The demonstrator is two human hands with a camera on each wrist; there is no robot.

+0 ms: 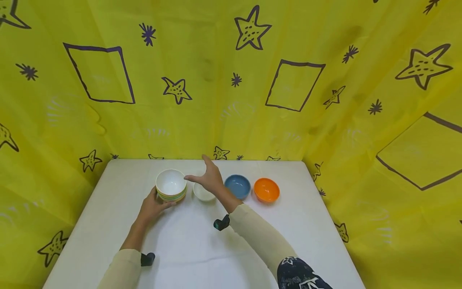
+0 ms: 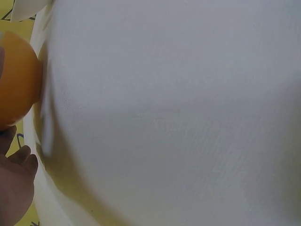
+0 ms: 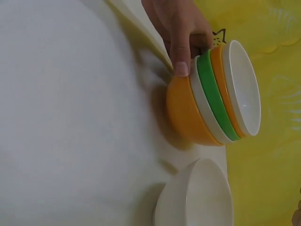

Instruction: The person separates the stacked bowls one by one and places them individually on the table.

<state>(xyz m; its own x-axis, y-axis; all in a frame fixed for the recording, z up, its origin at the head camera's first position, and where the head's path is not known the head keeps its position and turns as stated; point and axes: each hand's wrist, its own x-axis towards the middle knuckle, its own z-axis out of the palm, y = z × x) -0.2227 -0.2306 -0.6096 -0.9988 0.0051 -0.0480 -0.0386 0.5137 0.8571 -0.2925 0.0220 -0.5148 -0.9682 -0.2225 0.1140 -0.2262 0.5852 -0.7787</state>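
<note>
A stack of nested round ceramic bowls [image 1: 171, 185], white on top with green, white and orange ones beneath, stands on the white-covered bench [image 1: 187, 249] toward its far edge, left of the middle. The left hand [image 1: 153, 205] holds this stack from the near side; in the right wrist view its fingers [image 3: 181, 44] curl against the outer wall, the thumb tip pressing on the orange bottom bowl just below the white rim above it. The right hand [image 1: 208, 176] hovers over the bench just to the right of the stack, palm turned toward it, fingers straight and spread, holding nothing; whether a fingertip touches the stack's rim cannot be told. Directly under that hand, just beside the stack, sits a small white round bowl [image 1: 203, 192], partly hidden in the head view and seen upright and apart from the stack in the right wrist view [image 3: 195, 197]. Further along the far edge toward the right stand a blue glazed round bowl [image 1: 238, 186] and then an orange glazed round bowl [image 1: 266, 190], near each other but not touching. A yellow curtain printed with dark stars and squares [image 1: 231, 80] hangs behind and beside the bench.
</note>
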